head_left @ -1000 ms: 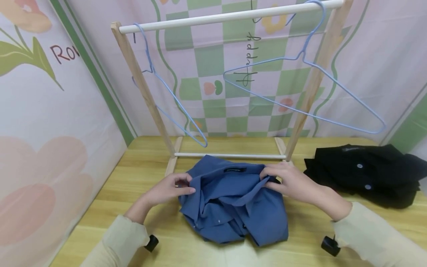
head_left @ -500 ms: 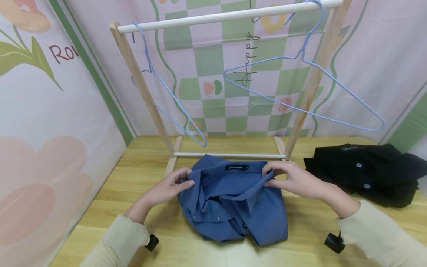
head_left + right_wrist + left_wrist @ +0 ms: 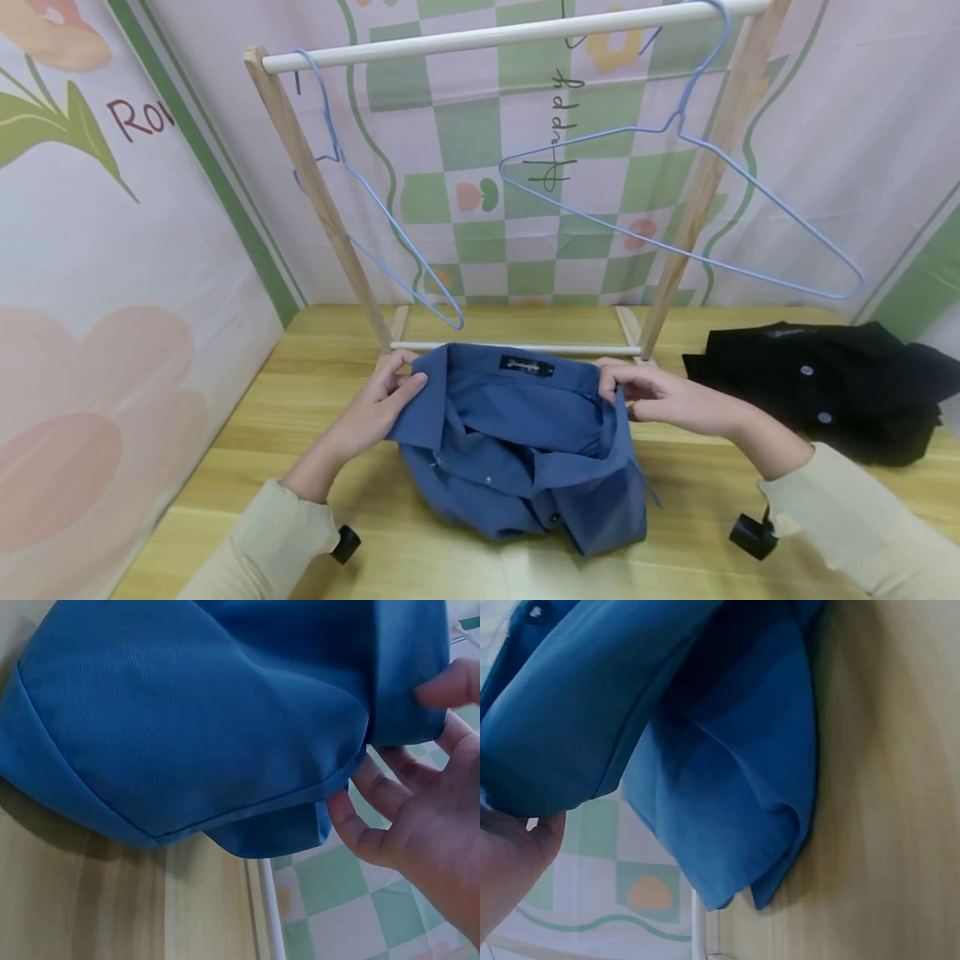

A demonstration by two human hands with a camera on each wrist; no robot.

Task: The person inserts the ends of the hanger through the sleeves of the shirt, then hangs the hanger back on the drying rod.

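Observation:
A blue buttoned shirt (image 3: 510,467) is bunched in front of me, its collar raised and spread, with a black label (image 3: 527,366) showing inside the neck. My left hand (image 3: 378,404) pinches the collar's left side between thumb and fingers. On the opposite side, my right hand (image 3: 667,398) grips the collar's right edge. In the right wrist view, the thumb of the right hand (image 3: 427,784) lies on the collar's outer face, with the fingers behind the cloth. The left wrist view has the left hand (image 3: 517,855) at the lower edge of a blue fold.
Behind the shirt stands a clothes rack with a white top rail (image 3: 517,33) and wooden posts. Two blue wire hangers hang from it, a left hanger (image 3: 390,221) and a right hanger (image 3: 678,125). A folded black garment (image 3: 817,392) lies right on the wooden table (image 3: 255,467).
Both hands have lifted and spread the collar, the left hand moving up and left, the right slightly right. The neck opening is wider and the label shows more fully.

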